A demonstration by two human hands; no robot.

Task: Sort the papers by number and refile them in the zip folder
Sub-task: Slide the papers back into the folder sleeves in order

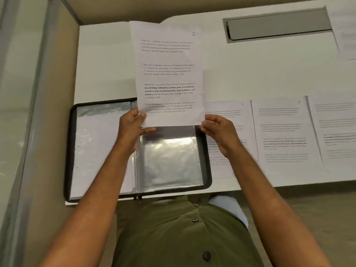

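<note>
I hold one printed sheet upright above the open zip folder; a handwritten number sits at its top right corner. My left hand pinches the sheet's lower left corner, and my right hand pinches its lower right corner. The black-edged folder lies open on the white desk, with filled plastic sleeves on its left half and an empty clear sleeve on its right half, just below the sheet's bottom edge.
Three printed sheets lie side by side on the desk right of the folder: one marked 7, a second and a third. Another sheet lies at the far right. A grey cable tray is set into the desk. A partition wall stands at the left.
</note>
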